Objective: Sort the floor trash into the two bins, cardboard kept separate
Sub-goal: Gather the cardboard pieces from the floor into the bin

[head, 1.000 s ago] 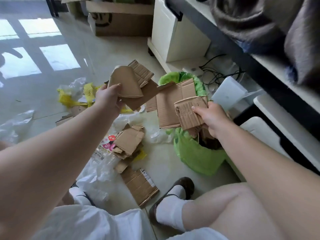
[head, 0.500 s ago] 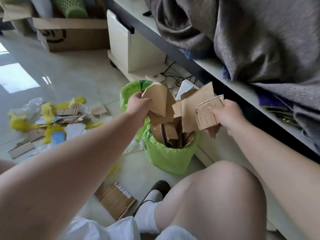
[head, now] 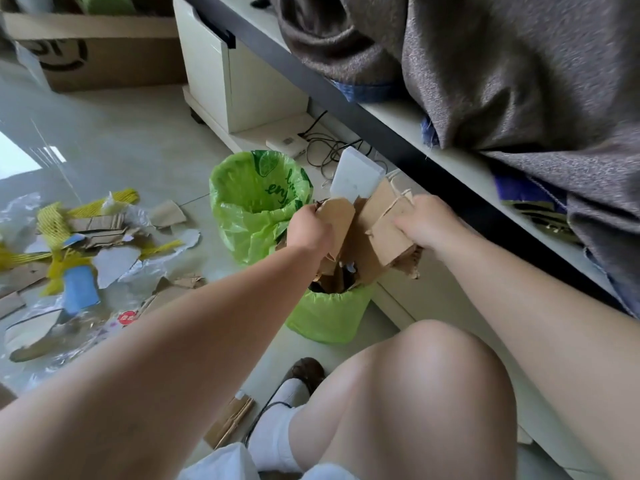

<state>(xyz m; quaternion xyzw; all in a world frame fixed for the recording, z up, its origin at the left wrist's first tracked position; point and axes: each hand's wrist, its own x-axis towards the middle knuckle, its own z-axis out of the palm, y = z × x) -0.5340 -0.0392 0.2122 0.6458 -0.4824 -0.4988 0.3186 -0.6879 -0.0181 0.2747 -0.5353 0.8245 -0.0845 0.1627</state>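
In the head view, the left hand (head: 309,229) is closed around a rounded cardboard piece (head: 337,216), and the right hand (head: 429,221) grips with bent fingers a torn cardboard sheet (head: 386,233); both hold the pieces over the near green-lined bin (head: 329,315), which already has cardboard scraps inside. A second green-lined bin (head: 258,199) stands just behind it, touching it, and its inside looks mostly bare. On the floor (head: 138,143) to the left lies the remaining trash pile (head: 79,244) of cardboard bits, yellow netting and clear plastic, well apart from the hands.
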